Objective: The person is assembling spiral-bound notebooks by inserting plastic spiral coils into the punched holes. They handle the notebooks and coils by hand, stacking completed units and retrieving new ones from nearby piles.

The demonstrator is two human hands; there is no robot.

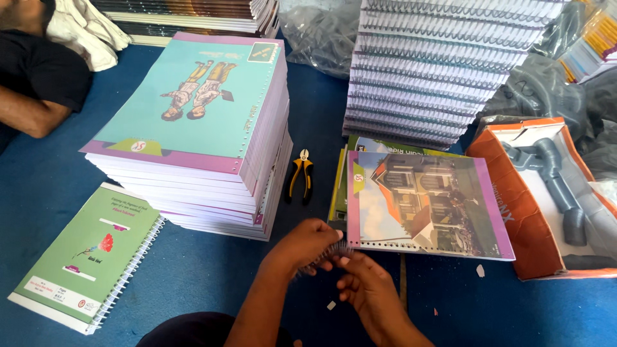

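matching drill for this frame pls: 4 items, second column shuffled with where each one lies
Things:
1. pliers
2. green notebook
3. orange box
4. wire coil

Places:
A. far right, holding grey tubes
B. between the left hand and right hand
C. on the blue floor, between the tall stack and the house-cover notebook
D. bottom left, lying alone, already bound

Pairs: 1-C, 2-D, 3-A, 4-B
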